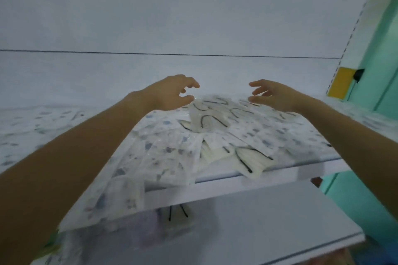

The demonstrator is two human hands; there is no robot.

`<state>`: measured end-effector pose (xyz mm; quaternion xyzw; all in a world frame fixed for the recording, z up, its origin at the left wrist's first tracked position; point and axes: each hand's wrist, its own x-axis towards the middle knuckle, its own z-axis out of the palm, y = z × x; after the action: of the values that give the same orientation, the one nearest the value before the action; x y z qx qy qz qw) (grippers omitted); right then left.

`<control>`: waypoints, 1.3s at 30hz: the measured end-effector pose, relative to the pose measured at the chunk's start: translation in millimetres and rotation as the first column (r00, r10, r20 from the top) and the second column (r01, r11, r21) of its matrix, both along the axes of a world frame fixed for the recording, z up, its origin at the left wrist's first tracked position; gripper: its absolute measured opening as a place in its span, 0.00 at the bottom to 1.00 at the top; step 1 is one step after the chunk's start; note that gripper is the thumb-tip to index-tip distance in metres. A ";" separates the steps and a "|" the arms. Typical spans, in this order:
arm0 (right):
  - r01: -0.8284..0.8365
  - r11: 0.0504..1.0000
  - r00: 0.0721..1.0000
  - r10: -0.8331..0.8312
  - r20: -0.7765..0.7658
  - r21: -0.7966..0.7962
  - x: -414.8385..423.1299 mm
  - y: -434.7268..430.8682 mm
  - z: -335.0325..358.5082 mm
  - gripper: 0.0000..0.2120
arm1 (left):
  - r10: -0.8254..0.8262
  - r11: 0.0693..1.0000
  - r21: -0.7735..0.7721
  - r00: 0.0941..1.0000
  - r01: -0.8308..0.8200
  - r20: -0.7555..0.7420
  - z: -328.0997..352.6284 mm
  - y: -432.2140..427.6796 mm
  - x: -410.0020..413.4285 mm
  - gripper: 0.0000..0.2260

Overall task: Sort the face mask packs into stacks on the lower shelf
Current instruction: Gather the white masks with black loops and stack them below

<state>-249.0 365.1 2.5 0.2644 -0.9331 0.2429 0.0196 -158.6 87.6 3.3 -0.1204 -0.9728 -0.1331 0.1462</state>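
Note:
Several clear face mask packs lie scattered over the upper shelf [318,164]. Some are white with black ear loops [206,123], others are patterned with blue and grey specks [165,153]. One patterned pack [112,198] hangs over the shelf's front edge at the left. My left hand [174,94] and my right hand [273,95] hover side by side above the far packs, fingers loosely curled, holding nothing. On the lower shelf [280,221] a white pack with black loops [178,219] lies beside a pale purple one [148,228], half hidden under the upper shelf.
A white back panel [193,17] closes the shelf behind the packs. At the right stands a perforated shelf upright [344,56] with a yellow tag [341,83], and beyond it a green wall [385,49]. The lower shelf's right half is bare white.

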 end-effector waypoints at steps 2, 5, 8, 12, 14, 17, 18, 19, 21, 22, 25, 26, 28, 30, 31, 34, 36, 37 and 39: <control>-0.035 0.999 0.999 0.035 -0.005 -0.015 -20.4 4.2 -0.2 0.26 | 0.043 0.999 0.010 0.999 -0.043 0.013 1.8 19.2 -16.5 0.17; -0.106 0.994 0.994 0.105 0.018 0.024 -45.2 -5.0 -3.5 0.29 | 0.239 0.971 -0.043 0.962 -0.236 0.129 -5.7 38.3 -38.5 0.21; -0.137 0.988 0.987 0.130 0.091 0.077 -56.6 -21.9 -14.6 0.34 | 0.483 0.873 -0.201 0.843 -0.444 0.236 -28.9 47.1 -48.6 0.29; -0.106 0.982 0.989 0.088 0.122 0.154 -64.3 -34.9 -35.4 0.37 | 0.517 0.843 0.009 0.814 -0.538 0.264 -43.5 51.8 -49.6 0.32; -0.094 0.992 0.988 0.082 0.128 0.088 -71.6 -33.6 -42.0 0.38 | 0.464 0.831 0.201 0.845 -0.519 0.265 -42.6 52.1 -46.9 0.30; -0.058 0.991 0.981 0.080 0.178 -0.124 -80.6 -26.9 -47.3 0.37 | 0.385 0.799 0.465 0.918 -0.383 0.095 -44.7 53.7 -43.6 0.25; -0.037 0.980 0.984 0.070 0.166 -0.195 -81.8 -25.3 -47.9 0.36 | 0.367 0.793 0.520 0.930 -0.316 0.006 -45.6 54.7 -42.0 0.23; -0.018 0.964 0.989 0.056 0.134 -0.266 -82.5 -23.8 -47.6 0.35 | 0.367 0.786 0.557 0.927 -0.267 -0.074 -45.8 54.8 -40.9 0.21; -0.004 0.908 0.997 0.034 0.064 -0.418 -82.6 -22.6 -45.6 0.34 | 0.400 0.755 0.621 0.898 -0.209 -0.184 -44.2 51.9 -40.8 0.19; -0.022 0.871 0.999 0.042 0.028 -0.491 -81.9 -22.6 -44.6 0.32 | 0.426 0.716 0.674 0.880 -0.185 -0.211 -43.5 50.8 -40.7 0.18; -0.123 0.727 0.992 0.105 -0.067 -0.676 -77.2 -23.2 -42.4 0.29 | 0.495 0.571 0.813 0.837 -0.112 -0.233 -42.9 49.5 -40.5 0.16; -0.145 0.670 0.988 0.136 -0.072 -0.728 -74.2 -22.8 -40.9 0.28 | 0.517 0.552 0.828 0.819 -0.099 -0.247 -42.3 49.1 -40.3 0.16; -0.142 0.564 0.977 0.214 -0.023 -0.814 -68.9 -21.3 -38.6 0.29 | 0.545 0.527 0.847 0.791 -0.067 -0.276 -41.7 47.8 -40.2 0.16; -0.096 0.498 0.956 0.286 0.059 -0.862 -68.2 -20.0 -37.6 0.32 | 0.544 0.495 0.869 0.788 -0.024 -0.288 -39.7 48.8 -40.8 0.15; -0.073 0.478 0.944 0.317 0.094 -0.875 -67.9 -19.7 -37.1 0.34 | 0.535 0.482 0.876 0.794 -0.005 -0.289 -39.4 49.8 -40.9 0.15; -0.037 0.447 0.910 0.384 0.154 -0.894 -64.6 -21.6 -35.4 0.36 | 0.508 0.457 0.889 0.815 0.019 -0.279 -39.3 54.3 -40.6 0.14; -0.055 0.469 0.896 0.413 0.164 -0.881 -59.9 -24.6 -35.5 0.37 | 0.478 0.436 0.900 0.844 0.013 -0.244 -38.8 57.4 -42.2 0.12; -0.076 0.490 0.890 0.425 0.162 -0.869 -57.4 -27.3 -36.8 0.37 | 0.448 0.437 0.900 0.865 0.008 -0.225 -38.6 60.0 -43.2 0.12; -0.124 0.543 0.891 0.429 0.148 -0.830 -52.5 -34.1 -40.9 0.39 | 0.371 0.441 0.897 0.907 0.016 -0.199 -39.0 67.0 -44.9 0.11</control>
<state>-301.5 331.0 -38.5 0.3276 -0.6558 0.6773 -0.0613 -203.5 154.7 -35.7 0.0554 -0.7223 -0.5754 0.3797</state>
